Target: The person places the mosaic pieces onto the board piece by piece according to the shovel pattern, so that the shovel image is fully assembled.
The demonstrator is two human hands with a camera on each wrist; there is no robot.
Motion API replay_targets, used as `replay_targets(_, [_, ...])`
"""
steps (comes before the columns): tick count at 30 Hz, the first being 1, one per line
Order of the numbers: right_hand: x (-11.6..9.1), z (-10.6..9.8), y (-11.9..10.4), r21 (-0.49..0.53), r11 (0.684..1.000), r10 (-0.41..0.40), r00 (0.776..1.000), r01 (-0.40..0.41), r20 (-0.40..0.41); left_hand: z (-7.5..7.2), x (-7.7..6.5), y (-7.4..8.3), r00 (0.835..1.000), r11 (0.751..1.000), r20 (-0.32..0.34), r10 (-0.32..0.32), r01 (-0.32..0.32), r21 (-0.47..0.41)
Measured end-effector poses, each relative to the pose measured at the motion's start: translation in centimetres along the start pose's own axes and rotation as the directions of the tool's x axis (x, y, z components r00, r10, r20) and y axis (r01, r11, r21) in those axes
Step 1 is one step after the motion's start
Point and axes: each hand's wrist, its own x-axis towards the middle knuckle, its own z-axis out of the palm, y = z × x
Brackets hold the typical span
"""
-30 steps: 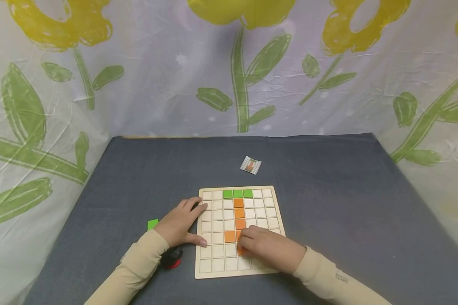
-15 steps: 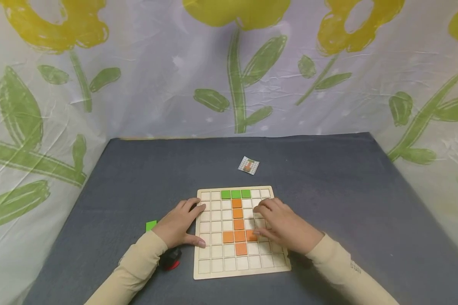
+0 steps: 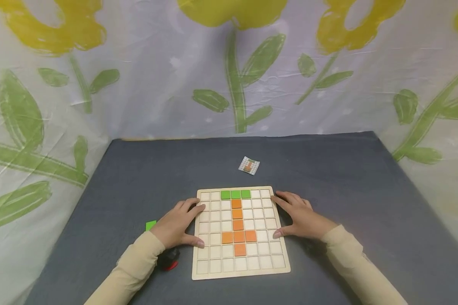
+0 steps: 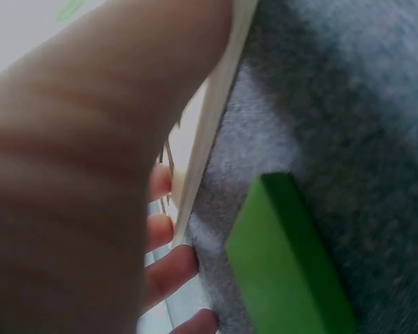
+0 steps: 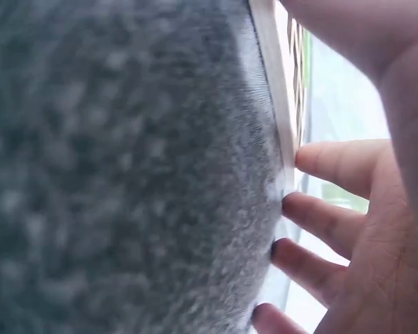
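Observation:
A square wooden grid board [image 3: 215, 266] lies on the dark cloth. Three green tiles [image 3: 235, 194] sit side by side in its far row, and several orange tiles [image 3: 238, 225] form a cross shape below them. My left hand [image 3: 177, 224] rests at the board's left edge, thumb and fingers spread, fingertips over the rim. At the opposite edge is my right hand [image 3: 303, 216], also spread, with thumb and index fingertip at the rim. In the right wrist view the board's side edge [image 5: 275, 90] runs beside the fingertips. Neither hand holds a tile.
A loose green tile [image 4: 279, 264] lies on the cloth just left of my left hand. By the left wrist is a black object [image 3: 169, 256] with a red part, partly hidden by the sleeve. Beyond the board lies a small patterned card [image 3: 249, 165]. A flowered curtain [image 3: 156, 84] surrounds the table.
My right hand has let go of the orange tiles near the board's middle and moved right to the board's right edge, uncovering the tiles. The left hand has stayed in place.

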Motion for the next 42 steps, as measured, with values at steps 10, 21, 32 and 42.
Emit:
replay_targets(10, [-0.1, 0.3, 0.6, -0.084, 0.996, 0.0, 0.999, -0.004, -0.051, -1.0, -2.7, -2.6, 0.989, 0.999, -0.141, -0.05, 0.048, -0.019])
replay_targets(21, [-1.3, 0.4, 1.4, -0.111, 0.994, 0.003, 0.994, -0.016, -0.113, -2.3, -7.4, -6.2, 0.988, 0.996, -0.127, -0.087, 0.084, -0.028])
replay_targets(32, [-1.1, 0.7, 1.1, -0.117, 0.993, -0.011, 0.995, -0.001, -0.104, -1.7, -7.7, -6.3, 0.98, 0.995, -0.193, -0.044, 0.061, 0.082])
replay_targets(42, [0.1, 0.9, 0.5, -0.104, 0.994, -0.041, 0.995, 0.031, -0.091, -1.9, -8.9, -6.5, 0.976, 0.996, -0.214, -0.038, 0.053, 0.065])
